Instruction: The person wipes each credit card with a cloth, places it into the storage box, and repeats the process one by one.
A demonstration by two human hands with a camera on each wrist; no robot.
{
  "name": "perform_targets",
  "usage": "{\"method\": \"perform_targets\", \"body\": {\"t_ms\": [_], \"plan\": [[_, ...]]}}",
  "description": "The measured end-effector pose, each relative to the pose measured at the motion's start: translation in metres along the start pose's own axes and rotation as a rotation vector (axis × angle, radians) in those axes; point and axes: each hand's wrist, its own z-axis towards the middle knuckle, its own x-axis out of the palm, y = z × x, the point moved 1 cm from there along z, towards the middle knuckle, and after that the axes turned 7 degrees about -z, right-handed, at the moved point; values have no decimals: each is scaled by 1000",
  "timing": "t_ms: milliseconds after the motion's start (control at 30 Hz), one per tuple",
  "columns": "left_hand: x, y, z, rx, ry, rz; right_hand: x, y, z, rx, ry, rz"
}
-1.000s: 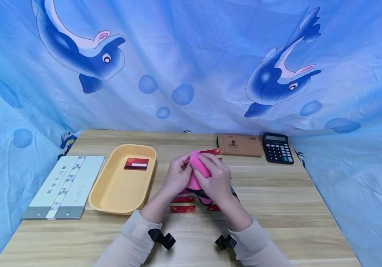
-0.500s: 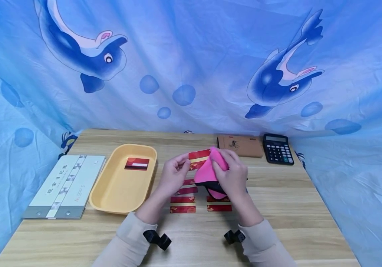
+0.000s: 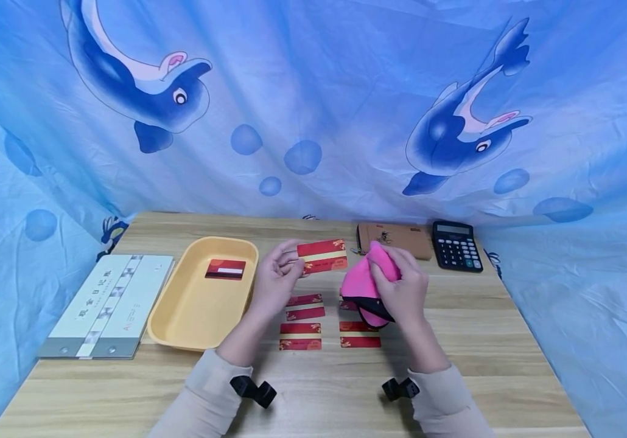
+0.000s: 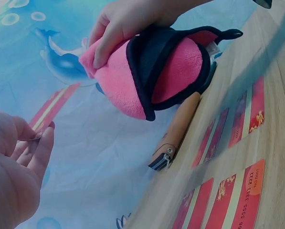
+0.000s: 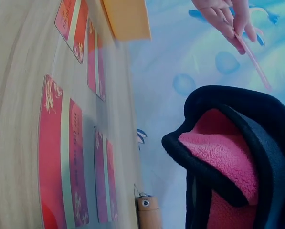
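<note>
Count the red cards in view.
6: a held card in the left grip; a tray card inside the yellow tray; four on the table: near left card, near right card, far left card, far right card. The pink cloth item could hide others.

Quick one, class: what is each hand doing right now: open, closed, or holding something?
Left hand: holding a red card, pinched.
Right hand: holding the pink, black-edged cloth piece.

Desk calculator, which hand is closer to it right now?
Right. In the head view, the right hand, gripping the pink-and-black cloth, is left of the desk calculator and lower; the left hand, pinching a red bank card, is farther left.
</note>
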Motion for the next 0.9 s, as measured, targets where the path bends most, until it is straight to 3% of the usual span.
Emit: {"method": "perform_targets", "body": {"t_ms": [167,333,433,667,900], "plan": [[0,2,-2,-18,20,70,-2,-4,-2,23,-2,5],[0,3,-4,-23,42,70,-5,-5,-3,44,0,15],[0,4,-3,-18,8,52,-7,-5,-3,53,-6,23],[-3,8,-2,-20,-73,-102,-9,-9,-3,59,-11,37],[-3,9,0,-58,-94,-74,-10,-9,-1,69,5,41]]}}
